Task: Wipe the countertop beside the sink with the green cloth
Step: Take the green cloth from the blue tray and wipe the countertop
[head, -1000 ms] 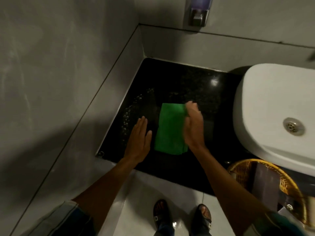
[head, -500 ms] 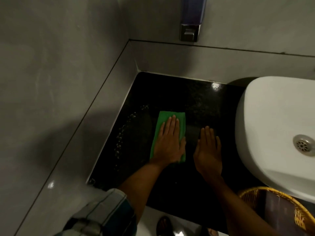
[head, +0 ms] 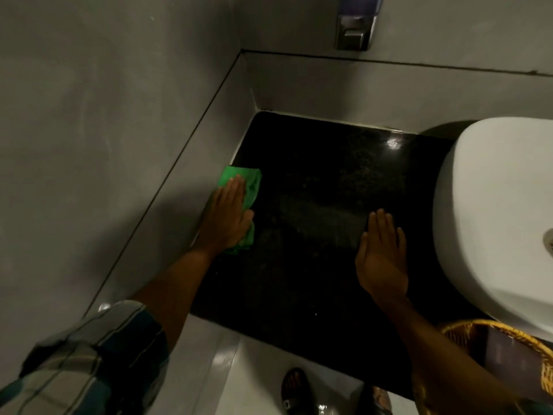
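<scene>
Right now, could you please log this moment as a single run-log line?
left hand: flat on green cloth, at counter's left wall edge | right hand: flat on counter beside sink | wiping underway

Two hands, one cloth, one sink — perhaps one basket.

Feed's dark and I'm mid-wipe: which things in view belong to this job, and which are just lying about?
Job:
- cloth, green, pressed flat under the left hand by the left wall
- countertop, black
- sink, white, marking its right edge
- right hand, flat on the countertop

Lying about:
- basket, woven
- dispenser on the wall
</scene>
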`<state>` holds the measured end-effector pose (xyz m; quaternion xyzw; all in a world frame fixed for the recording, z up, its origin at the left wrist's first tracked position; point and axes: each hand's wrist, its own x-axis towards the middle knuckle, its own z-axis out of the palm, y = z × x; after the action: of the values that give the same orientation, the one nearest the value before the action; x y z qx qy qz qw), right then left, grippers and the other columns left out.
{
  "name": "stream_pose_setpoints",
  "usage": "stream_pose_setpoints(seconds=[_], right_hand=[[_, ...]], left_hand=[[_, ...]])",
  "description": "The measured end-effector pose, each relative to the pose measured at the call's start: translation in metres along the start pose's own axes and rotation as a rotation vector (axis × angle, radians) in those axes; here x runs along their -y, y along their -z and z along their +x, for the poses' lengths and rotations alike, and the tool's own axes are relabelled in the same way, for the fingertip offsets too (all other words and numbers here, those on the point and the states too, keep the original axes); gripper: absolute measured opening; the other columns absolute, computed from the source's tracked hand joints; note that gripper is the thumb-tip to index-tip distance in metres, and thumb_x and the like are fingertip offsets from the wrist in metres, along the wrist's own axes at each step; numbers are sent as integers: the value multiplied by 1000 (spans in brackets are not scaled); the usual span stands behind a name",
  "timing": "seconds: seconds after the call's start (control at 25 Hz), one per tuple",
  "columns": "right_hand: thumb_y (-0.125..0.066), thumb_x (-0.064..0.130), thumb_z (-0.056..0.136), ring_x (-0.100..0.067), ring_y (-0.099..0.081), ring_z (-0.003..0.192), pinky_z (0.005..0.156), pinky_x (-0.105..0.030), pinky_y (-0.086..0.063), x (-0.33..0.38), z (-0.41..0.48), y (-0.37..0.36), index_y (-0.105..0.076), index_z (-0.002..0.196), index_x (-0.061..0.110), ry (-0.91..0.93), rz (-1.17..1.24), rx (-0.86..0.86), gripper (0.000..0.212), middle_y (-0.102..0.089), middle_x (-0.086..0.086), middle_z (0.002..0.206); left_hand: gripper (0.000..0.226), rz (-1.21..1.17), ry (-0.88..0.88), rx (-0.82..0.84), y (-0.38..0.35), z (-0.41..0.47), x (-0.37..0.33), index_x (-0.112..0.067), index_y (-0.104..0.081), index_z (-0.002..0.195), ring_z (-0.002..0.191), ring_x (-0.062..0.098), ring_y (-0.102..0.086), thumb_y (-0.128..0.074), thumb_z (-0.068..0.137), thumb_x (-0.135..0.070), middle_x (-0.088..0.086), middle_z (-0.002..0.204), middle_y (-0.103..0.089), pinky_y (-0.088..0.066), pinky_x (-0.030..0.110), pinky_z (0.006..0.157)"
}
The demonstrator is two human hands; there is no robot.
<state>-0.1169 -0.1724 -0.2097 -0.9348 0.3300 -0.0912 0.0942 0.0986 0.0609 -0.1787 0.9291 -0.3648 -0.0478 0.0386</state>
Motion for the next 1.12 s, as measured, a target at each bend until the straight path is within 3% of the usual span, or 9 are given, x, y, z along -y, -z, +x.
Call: stream_pose_setpoints(seconds=[0.24,0.4,0.6,0.76,0.84,0.92,1.12], right_hand=[[-24,22,98,-28,-29,144,118,-47,-22,4,-4,2,-35,144,1,-5,-5,12,52,-34,-16,154],[-25,20,99,-31,-27,145,119,-48,-22,10,-8,8,-33,145,0,-12,-19,12,51,-32,-19,154],[-25,19,99,-31,-24,146,120,-49,-20,9,-6,4,-29,146,-1,0,-55,37,51,-29,-19,156],[-25,20,98,-31,-31,143,117,-48,-25,6,-5,1,-35,143,-1,-2,-47,5,50,-36,-19,153],[-20,23,98,-29,-32,143,116,-48,-25,5,-2,1,-37,143,0,-1,-21,-1,53,-38,-17,152],[-16,26,97,-28,-31,143,117,-47,-23,3,-2,-1,-37,143,1,4,-13,14,56,-37,-16,153],[-20,24,98,-27,-31,144,117,-45,-23,3,-1,-3,-36,144,2,-6,-29,26,54,-36,-15,154]], left_hand=[[76,-140,142,98,-1,-104,-9,-1,-12,148,148,30,-8,-16,83,-40,18,159,-10,-8,42,122],[71,-94,50,87,-18,-171,-57,-5,-14,149,148,27,-10,-25,83,-29,12,159,-14,-12,45,121],[73,-3,-100,127,-18,-129,-77,-7,-7,150,149,26,-3,-21,84,-33,10,161,-7,-2,43,122],[70,70,-213,115,-18,-47,-104,-6,-8,151,149,24,-3,-27,91,-37,10,162,-8,-4,40,123],[68,46,-202,90,-8,-10,-87,-4,-12,150,149,27,-9,-35,94,-34,14,160,-12,-5,40,122],[67,17,-136,47,1,-1,-48,-1,-21,147,147,32,-17,-26,91,-38,18,157,-20,-8,43,120],[75,26,-64,59,-3,-66,-9,2,-21,147,147,33,-12,-17,81,-34,20,158,-17,-14,49,121]])
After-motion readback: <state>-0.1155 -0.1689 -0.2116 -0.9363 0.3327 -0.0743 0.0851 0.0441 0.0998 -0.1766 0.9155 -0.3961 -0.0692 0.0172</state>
